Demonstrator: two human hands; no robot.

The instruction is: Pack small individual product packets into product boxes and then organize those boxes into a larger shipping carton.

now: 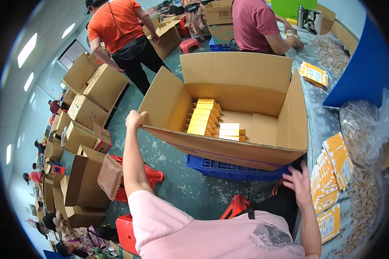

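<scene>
A: Nearest first. What have your hands got?

B: My right hand (299,184) is low at the near right corner of the big cardboard carton (229,114), fingers spread loose, gripping nothing; whether the fingertips touch the carton, I cannot tell. My left hand (135,119) is out at arm's length, curled tight over the carton's near left flap edge.

A: And the carton itself?

B: Open, all four flaps out, sitting on a blue plastic crate (229,169). Inside, rows of small yellow boxes (205,116) stand packed against the left half; the right half shows bare cardboard floor.

A: Surface to your right?

B: A grey desk (320,121), dull and scuffed. Fanned stacks of flat yellow-and-white packets (333,172) lie just beside my right hand. Past them, clear plastic bags of small pale pieces (361,127), and loose pieces scattered along the edge. Further up, one more stack of flat packets (314,74).

A: Floor?

B: Green-grey concrete floor (190,190), worn, white scuffs. Red plastic stools (149,177) near my left arm.

A: Farther out?

B: Open cartons (93,93) in a long row on the left. A person in an orange shirt (116,23) stands bent over them; a person in a dark red shirt (255,21) works at the desk's far end. Ceiling light panels (27,49) glow at far left.
</scene>
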